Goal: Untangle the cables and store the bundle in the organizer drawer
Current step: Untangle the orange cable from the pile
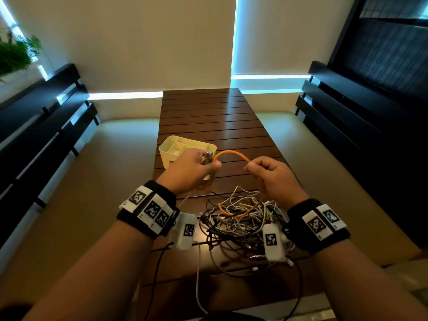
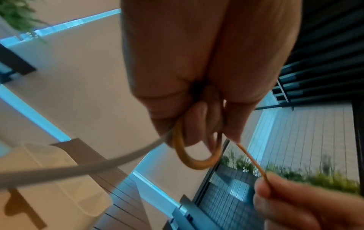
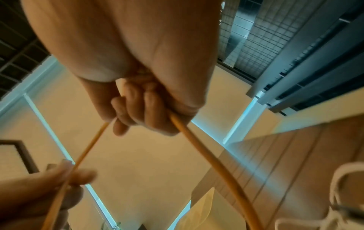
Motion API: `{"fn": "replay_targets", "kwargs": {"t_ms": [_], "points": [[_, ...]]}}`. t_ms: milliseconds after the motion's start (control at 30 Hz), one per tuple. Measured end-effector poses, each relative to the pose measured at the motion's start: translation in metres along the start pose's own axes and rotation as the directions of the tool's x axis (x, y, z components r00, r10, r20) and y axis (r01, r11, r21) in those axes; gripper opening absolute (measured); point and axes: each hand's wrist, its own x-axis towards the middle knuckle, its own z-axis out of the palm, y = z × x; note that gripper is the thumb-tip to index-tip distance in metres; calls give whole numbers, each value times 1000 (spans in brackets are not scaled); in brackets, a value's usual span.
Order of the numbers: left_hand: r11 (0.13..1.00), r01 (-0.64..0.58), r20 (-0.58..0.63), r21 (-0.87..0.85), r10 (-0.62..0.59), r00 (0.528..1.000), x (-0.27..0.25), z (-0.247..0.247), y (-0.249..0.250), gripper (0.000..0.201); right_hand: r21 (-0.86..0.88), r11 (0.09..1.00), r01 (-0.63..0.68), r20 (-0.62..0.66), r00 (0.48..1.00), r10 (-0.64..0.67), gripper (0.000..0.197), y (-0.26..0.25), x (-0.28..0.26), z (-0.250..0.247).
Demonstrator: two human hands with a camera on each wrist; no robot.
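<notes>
An orange cable (image 1: 232, 153) arcs between my two hands above the wooden table (image 1: 213, 117). My left hand (image 1: 196, 166) grips a small coil of that orange cable (image 2: 197, 161), with a loop hanging below the fingers. My right hand (image 1: 269, 172) is curled round the same orange cable (image 3: 197, 143), which runs down into a tangle of black, white and grey cables (image 1: 240, 221) lying near the table's front edge. The cream organizer drawer (image 1: 183, 147) with inner dividers stands on the table just behind my left hand.
Black slatted benches (image 1: 46, 126) flank the table on the left and right (image 1: 347, 117). A green plant (image 1: 16, 52) shows at the far left. The far half of the table holds nothing. Thin device leads hang off the front edge.
</notes>
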Motion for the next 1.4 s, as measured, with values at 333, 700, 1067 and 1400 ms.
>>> {"fn": "replay_targets", "kwargs": {"t_ms": [333,700,1067,1400], "points": [[968,-153,114,199,132,985,1,21,11,25,-601,790,124,259,965,46,16,-39,6,4],[908,-161,-129,-388,119,984,-6,0,13,20,-133,985,106,72,993,-97,21,-11,0,-5],[992,68,-230,106,-42,972,0,8,0,21,-538,840,66,104,994,-11,16,-13,10,-9],[953,-170,111,252,146,983,-6,22,18,33,-379,895,233,142,971,-193,12,-34,6,0]]}}
